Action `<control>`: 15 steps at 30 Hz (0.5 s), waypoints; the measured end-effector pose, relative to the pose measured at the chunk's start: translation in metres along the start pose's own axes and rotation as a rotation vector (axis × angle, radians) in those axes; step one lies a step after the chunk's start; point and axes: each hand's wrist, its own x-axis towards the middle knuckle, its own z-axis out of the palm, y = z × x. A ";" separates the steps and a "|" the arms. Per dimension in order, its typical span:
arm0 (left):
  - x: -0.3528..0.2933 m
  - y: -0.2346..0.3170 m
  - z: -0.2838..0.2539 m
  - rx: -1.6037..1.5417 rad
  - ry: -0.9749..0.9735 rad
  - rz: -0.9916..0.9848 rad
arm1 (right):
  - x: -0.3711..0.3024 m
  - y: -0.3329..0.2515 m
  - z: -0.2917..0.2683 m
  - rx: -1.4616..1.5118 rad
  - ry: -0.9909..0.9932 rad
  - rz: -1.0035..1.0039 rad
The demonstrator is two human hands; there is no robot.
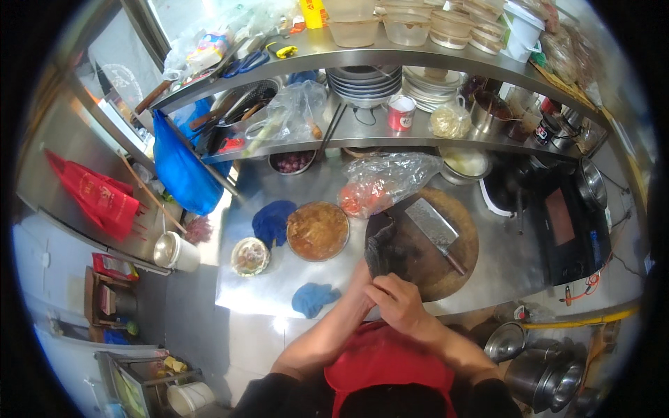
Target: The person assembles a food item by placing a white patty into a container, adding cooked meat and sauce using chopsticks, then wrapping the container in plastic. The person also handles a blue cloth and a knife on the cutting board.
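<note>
What looks like a black glove covers my left hand, which is over the left part of a round wooden chopping board. The dark covering hides its fingers. Bare and closed, my right hand pinches the glove's cuff at my left wrist. A cleaver lies flat on the board, its dark wooden handle pointing toward the near right. Just beyond the board's left edge is a clear plastic bag with orange-red contents. Left of my hands stands a round pan of brownish food.
On the steel table are a blue cloth, a dark blue cloth and a small bowl. A black cooktop stands at the right. Shelves at the back carry stacked plates and plastic tubs.
</note>
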 end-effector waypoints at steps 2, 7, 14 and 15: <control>-0.003 0.000 -0.004 0.019 -0.006 -0.018 | 0.002 0.000 0.002 0.063 0.000 -0.008; -0.011 0.005 0.003 0.042 0.056 -0.022 | -0.005 0.010 -0.015 0.213 -0.012 -0.045; 0.025 0.012 0.074 -0.200 0.074 -0.002 | -0.017 0.031 -0.084 0.351 -0.154 -0.128; 0.030 0.015 0.084 -0.219 0.072 0.001 | -0.017 0.032 -0.092 0.324 -0.159 -0.148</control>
